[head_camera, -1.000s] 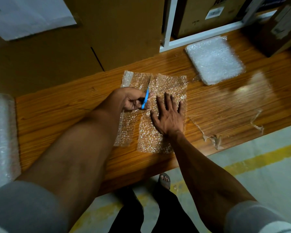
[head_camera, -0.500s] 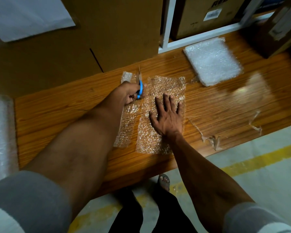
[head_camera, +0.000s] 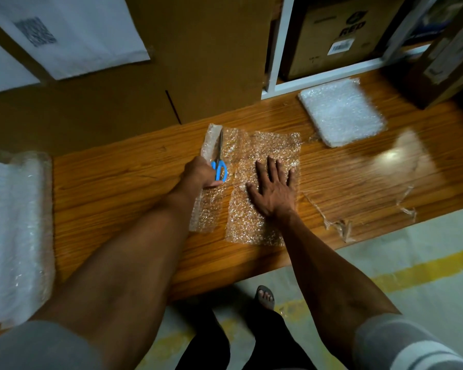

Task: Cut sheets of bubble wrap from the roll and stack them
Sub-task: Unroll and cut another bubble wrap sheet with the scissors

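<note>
On the wooden brown tabletop (head_camera: 123,188), near the middle of its far edge, lies a clear bubble wrap sheet (head_camera: 262,156) that is partly cut from front to back. The left hand (head_camera: 199,173) grips the blue-handled metal scissors (head_camera: 219,162), fingers curled through the handles, and the blades point toward the far edge of the tabletop, almost at the end of the sheet. To the left of the scissors a narrow bubble wrap strip (head_camera: 206,209) is separated along the cut and passes under the left wrist toward the near edge.

The right hand (head_camera: 273,188) lies flat on the wider part of the sheet, fingers straight and spread, pressing it down on the tabletop. It holds nothing.

Toward the far right corner of the tabletop rests a white stack of cut bubble wrap sheets (head_camera: 342,110), apart from the sheet being cut. At the left end of the tabletop lies the big white bubble wrap roll (head_camera: 16,231), partly out of the frame. Near the right front edge some thin clear plastic scraps (head_camera: 340,225) lie on the wood.

Behind the tabletop stands a large brown cardboard box (head_camera: 171,62), and beside it a white shelf frame (head_camera: 281,49) with another box inside.
</note>
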`<state>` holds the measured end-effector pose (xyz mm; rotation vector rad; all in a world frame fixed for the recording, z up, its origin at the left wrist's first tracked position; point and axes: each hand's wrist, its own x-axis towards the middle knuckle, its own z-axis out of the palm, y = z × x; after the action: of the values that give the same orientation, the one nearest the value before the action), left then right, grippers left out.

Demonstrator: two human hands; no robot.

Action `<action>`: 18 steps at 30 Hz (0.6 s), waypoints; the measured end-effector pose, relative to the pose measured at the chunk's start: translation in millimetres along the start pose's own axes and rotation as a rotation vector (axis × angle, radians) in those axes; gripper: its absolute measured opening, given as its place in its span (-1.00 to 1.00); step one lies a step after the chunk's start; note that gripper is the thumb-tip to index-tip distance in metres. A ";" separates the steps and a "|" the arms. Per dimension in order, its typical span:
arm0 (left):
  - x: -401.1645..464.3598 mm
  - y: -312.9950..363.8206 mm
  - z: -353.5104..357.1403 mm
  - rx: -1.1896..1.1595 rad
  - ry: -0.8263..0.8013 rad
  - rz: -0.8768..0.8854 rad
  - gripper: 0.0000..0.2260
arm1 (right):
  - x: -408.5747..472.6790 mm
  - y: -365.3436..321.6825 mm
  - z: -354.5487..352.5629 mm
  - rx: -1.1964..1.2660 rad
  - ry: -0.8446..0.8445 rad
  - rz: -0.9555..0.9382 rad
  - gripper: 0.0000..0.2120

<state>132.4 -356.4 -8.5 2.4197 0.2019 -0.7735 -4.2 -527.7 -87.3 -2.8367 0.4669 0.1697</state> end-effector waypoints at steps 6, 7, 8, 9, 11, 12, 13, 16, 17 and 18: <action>-22.5 -21.3 7.0 0.137 0.169 -0.061 -0.32 | -10.1 12.6 2.5 0.023 -0.056 -0.049 -0.24; -24.4 -24.5 10.0 0.151 0.190 -0.064 -0.34 | -12.8 13.0 3.0 0.029 -0.069 -0.046 -0.23; -26.7 -27.3 12.8 0.162 0.223 -0.063 -0.37 | -16.6 12.9 2.1 0.035 -0.078 -0.040 -0.24; -27.9 -30.6 15.7 0.177 0.257 -0.055 -0.42 | -20.7 12.0 1.0 0.033 -0.085 -0.033 -0.24; -32.0 -33.6 19.5 0.255 0.319 -0.018 -0.57 | -27.9 11.8 -0.6 0.015 -0.101 -0.025 -0.24; -34.1 -34.4 20.4 0.295 0.337 0.004 -0.64 | -30.7 12.3 -1.2 0.015 -0.112 -0.027 -0.23; -36.4 -35.3 21.1 0.324 0.348 0.021 -0.69 | -34.1 12.6 -2.0 0.023 -0.118 -0.031 -0.21; -43.3 -37.9 21.5 0.371 0.358 0.044 -0.73 | -41.9 14.0 -1.4 0.058 -0.145 -0.041 -0.15; -45.6 -38.6 21.2 0.385 0.368 0.055 -0.73 | -44.0 14.4 -0.4 0.071 -0.154 -0.042 -0.16; -48.1 -39.1 19.7 0.404 0.376 0.070 -0.74 | -46.4 14.4 -0.2 0.079 -0.154 -0.045 -0.18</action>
<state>71.5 -334.1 -13.0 2.9273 0.1116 -0.3424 -52.7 -527.1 -83.3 -2.7289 0.3677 0.3499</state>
